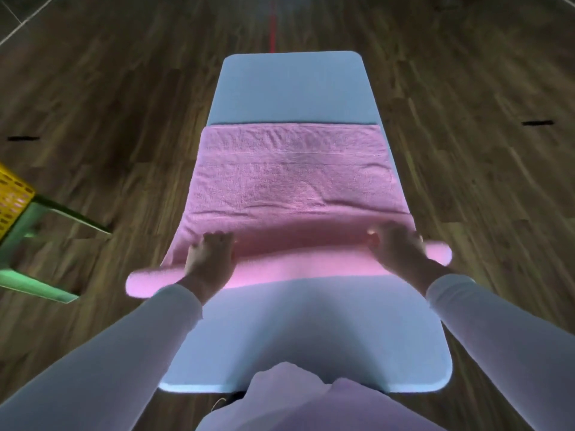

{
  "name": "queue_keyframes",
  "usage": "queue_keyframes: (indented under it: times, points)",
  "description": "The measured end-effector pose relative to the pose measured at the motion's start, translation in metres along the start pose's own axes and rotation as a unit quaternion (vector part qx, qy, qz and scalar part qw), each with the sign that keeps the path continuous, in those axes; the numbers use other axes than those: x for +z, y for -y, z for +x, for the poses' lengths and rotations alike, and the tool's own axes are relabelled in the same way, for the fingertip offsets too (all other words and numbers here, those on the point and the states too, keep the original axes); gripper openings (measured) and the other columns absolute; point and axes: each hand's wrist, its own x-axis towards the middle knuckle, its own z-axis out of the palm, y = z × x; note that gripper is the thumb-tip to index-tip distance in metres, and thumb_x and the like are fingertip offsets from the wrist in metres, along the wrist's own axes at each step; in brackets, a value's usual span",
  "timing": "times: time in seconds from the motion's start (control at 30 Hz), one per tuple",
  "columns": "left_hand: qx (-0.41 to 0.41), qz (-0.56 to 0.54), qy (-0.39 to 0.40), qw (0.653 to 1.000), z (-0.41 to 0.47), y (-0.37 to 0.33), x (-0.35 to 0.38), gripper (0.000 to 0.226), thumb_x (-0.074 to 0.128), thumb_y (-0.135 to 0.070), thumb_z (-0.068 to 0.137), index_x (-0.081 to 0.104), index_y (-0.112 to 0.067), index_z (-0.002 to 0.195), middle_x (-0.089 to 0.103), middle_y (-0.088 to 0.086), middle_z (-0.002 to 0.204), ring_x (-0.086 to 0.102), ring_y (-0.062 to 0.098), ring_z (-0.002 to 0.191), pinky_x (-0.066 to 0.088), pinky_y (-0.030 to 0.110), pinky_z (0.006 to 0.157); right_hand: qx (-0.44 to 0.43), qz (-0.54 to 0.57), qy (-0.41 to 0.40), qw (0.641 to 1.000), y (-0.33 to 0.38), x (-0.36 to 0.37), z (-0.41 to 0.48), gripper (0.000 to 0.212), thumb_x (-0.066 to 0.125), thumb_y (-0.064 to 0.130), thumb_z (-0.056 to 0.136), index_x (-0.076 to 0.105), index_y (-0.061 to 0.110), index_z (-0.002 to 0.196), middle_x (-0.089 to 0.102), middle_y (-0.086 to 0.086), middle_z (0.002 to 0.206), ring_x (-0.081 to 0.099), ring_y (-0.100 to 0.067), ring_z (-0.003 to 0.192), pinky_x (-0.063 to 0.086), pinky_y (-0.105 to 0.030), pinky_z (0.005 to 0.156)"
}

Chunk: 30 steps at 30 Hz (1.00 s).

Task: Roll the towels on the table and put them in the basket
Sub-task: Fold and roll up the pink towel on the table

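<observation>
Two hands: left hand (210, 259) and right hand (396, 247) press palm-down on the roll, fingers nearly straight.
Towel (292, 181): pink, across the table (292, 88), near edge rolled.
Basket (12, 197): yellow, far left on a green stool (37, 286), well apart from the table.

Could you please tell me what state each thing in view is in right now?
pink towel: partly rolled from the near end, far part lying flat.
left hand: palm down, pressing on the rolled part.
right hand: palm down, pressing on the rolled part, blurred.
table: bears the towel, which overhangs both sides.
yellow basket: on a green stool to the left, mostly out of frame, contents hidden.
</observation>
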Motion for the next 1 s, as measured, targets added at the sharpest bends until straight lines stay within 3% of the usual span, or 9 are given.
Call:
queue_keyframes:
  times: [0.07,0.17,0.27,0.33,0.4,0.57,0.73,0.9,1.0]
  points:
    - [0.009,-0.062,-0.006,0.998,-0.007,-0.006,0.004,0.039,0.043,-0.046,0.096,0.058,-0.019,0.121,0.065,0.006,0.115,0.060,0.029,0.104,0.049,0.042,0.088,-0.024,0.018,0.051,0.998,0.002,0.008,-0.009,0.054,0.050,0.054,0.093,0.048,0.025,0.138,0.061,-0.006,0.128,0.053,-0.028,0.122,0.036,-0.045,0.108]
    - [0.050,0.002,0.096,0.994,-0.019,-0.011,0.021,0.060,0.050,-0.057,0.091,0.043,-0.019,0.137,0.055,0.003,0.132,0.049,0.027,0.123,0.032,0.048,0.109,-0.075,-0.116,0.079,0.987,0.001,0.024,-0.024,0.073,0.065,0.053,0.081,0.036,0.028,0.143,0.056,0.002,0.133,0.047,-0.023,0.128,0.029,-0.049,0.110]
    - [0.046,0.051,0.114,0.991,-0.016,-0.014,0.015,0.048,0.052,-0.039,0.093,0.043,-0.018,0.135,0.056,0.003,0.130,0.051,0.025,0.120,0.037,0.039,0.102,-0.068,-0.128,0.043,0.988,0.004,0.016,-0.024,0.043,0.062,0.031,0.085,0.051,0.029,0.127,0.065,0.004,0.113,0.059,-0.023,0.109,0.041,-0.042,0.094]
    - [0.052,0.009,0.167,0.985,-0.008,-0.016,0.002,0.041,0.047,-0.040,0.095,0.048,-0.018,0.130,0.061,0.005,0.121,0.057,0.027,0.112,0.043,0.036,0.093,-0.076,-0.104,0.117,0.985,0.007,0.001,-0.019,0.026,0.058,0.030,0.084,0.055,0.028,0.110,0.064,0.003,0.110,0.059,-0.025,0.110,0.044,-0.039,0.094]
    - [0.061,-0.027,0.245,0.967,-0.001,-0.012,-0.010,0.041,0.049,-0.042,0.094,0.050,-0.024,0.131,0.062,0.003,0.119,0.057,0.026,0.112,0.045,0.034,0.091,-0.063,-0.098,0.215,0.970,0.010,-0.016,-0.016,0.032,0.054,0.034,0.086,0.055,0.033,0.118,0.059,0.005,0.125,0.054,-0.024,0.120,0.043,-0.037,0.098]
    - [0.002,-0.016,0.023,1.000,0.009,0.012,0.000,0.050,0.048,-0.051,0.094,0.050,-0.021,0.133,0.054,0.005,0.134,0.049,0.028,0.122,0.045,0.047,0.097,-0.010,-0.017,-0.027,0.999,0.000,-0.001,-0.007,0.044,0.047,0.047,0.095,0.052,0.027,0.134,0.057,-0.003,0.133,0.049,-0.027,0.124,0.036,-0.047,0.105]
    - [0.016,0.043,0.137,0.990,0.003,0.011,0.017,0.074,0.055,-0.050,0.090,0.023,-0.022,0.150,0.034,-0.001,0.152,0.030,0.021,0.141,0.024,0.049,0.115,-0.055,-0.105,0.052,0.992,-0.003,0.022,-0.020,0.073,0.065,0.053,0.083,0.036,0.023,0.143,0.044,-0.001,0.144,0.038,-0.022,0.135,0.024,-0.055,0.112]
    - [-0.014,0.079,0.156,0.984,0.006,-0.004,-0.002,0.054,0.057,-0.041,0.090,0.041,-0.021,0.138,0.053,0.004,0.132,0.046,0.027,0.125,0.037,0.054,0.103,-0.059,-0.141,0.035,0.988,0.007,0.013,-0.016,0.040,0.062,0.024,0.084,0.048,0.024,0.122,0.063,0.000,0.110,0.058,-0.027,0.103,0.040,-0.050,0.098]
    - [-0.003,0.073,0.264,0.962,0.010,-0.001,-0.015,0.051,0.054,-0.049,0.084,0.053,-0.023,0.127,0.060,-0.001,0.120,0.053,0.025,0.117,0.037,0.046,0.103,-0.081,-0.103,0.160,0.978,0.006,-0.006,-0.009,0.037,0.057,0.027,0.082,0.052,0.025,0.119,0.064,0.003,0.109,0.057,-0.023,0.093,0.044,-0.036,0.086]
